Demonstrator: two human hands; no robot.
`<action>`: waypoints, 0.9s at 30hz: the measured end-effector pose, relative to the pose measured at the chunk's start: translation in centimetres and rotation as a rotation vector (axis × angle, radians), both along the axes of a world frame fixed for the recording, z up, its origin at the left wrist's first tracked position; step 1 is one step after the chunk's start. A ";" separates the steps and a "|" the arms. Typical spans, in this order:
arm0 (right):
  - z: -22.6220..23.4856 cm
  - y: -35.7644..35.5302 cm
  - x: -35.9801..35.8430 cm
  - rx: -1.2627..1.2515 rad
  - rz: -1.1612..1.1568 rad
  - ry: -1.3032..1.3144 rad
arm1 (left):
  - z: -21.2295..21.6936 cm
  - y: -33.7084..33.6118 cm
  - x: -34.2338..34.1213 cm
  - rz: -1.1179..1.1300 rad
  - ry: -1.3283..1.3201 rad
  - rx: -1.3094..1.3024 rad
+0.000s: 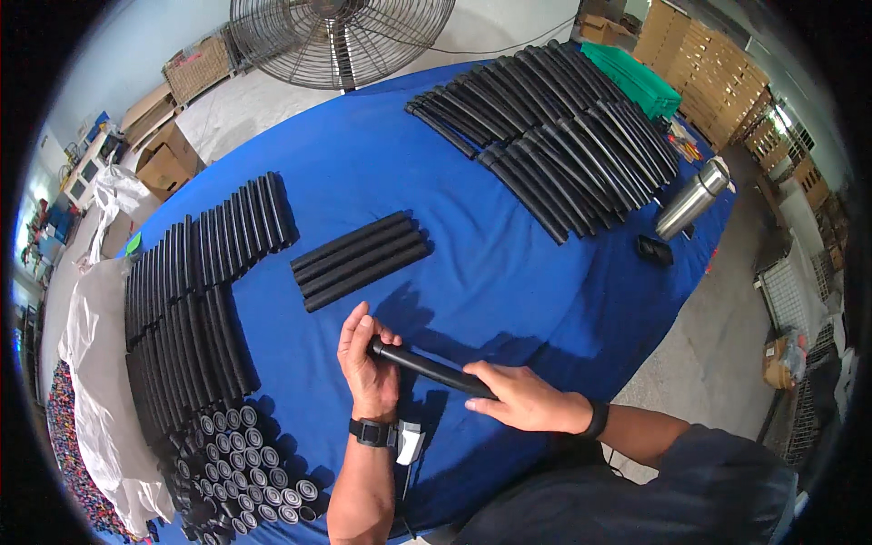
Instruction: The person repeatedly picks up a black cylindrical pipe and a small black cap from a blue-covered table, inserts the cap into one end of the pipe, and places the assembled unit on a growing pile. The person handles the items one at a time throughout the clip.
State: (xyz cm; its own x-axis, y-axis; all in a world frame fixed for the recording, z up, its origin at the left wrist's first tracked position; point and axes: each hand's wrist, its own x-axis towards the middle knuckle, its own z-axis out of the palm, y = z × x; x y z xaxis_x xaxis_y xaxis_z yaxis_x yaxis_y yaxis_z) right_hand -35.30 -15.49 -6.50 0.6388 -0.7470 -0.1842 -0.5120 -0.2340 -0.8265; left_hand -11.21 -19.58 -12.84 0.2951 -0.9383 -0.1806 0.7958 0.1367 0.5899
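Note:
A slim black tube (427,367) with a wider collar at one end is held slantwise above the blue cloth. My right hand (522,397) grips its lower right end, thumb along the top. At the collared end is my left hand (370,363), palm up, its fingers curled about the tube; part of the grip is hidden behind it. Just beyond my left hand lies a short row of several black ribbed foam sleeves (359,261), side by side. Left of my forearm stand many round black caps (238,461) with grey ringed faces, packed together.
Black tubes lie in rows at the left (204,245), and a larger stack of black tubes (554,127) fills the far right. Beside it are a green bin (631,77), a steel flask (692,200) and a small black case (654,250). A large fan (341,41) stands behind the blue-covered table (509,282).

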 end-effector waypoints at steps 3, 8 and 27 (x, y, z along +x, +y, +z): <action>1.5 -0.4 -0.5 1.282 -0.224 -0.555 | 1.3 0.1 -0.4 -0.046 0.054 -0.004; -0.8 -1.4 -3.1 1.367 -0.070 -0.741 | 1.8 -0.1 -0.3 -0.177 -0.541 0.053; 0.5 -0.5 -2.8 -0.185 0.007 0.105 | 1.9 0.1 -0.6 -0.274 -0.509 0.065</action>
State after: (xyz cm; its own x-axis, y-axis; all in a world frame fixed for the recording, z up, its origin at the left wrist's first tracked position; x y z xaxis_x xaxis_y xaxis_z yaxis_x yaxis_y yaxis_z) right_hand -38.12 -15.96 -6.01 0.6284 -0.7701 -0.1097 -0.5906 -0.3806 -0.7115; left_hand -11.81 -19.43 -10.90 0.1079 -0.9843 -0.1396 0.4108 -0.0838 0.9079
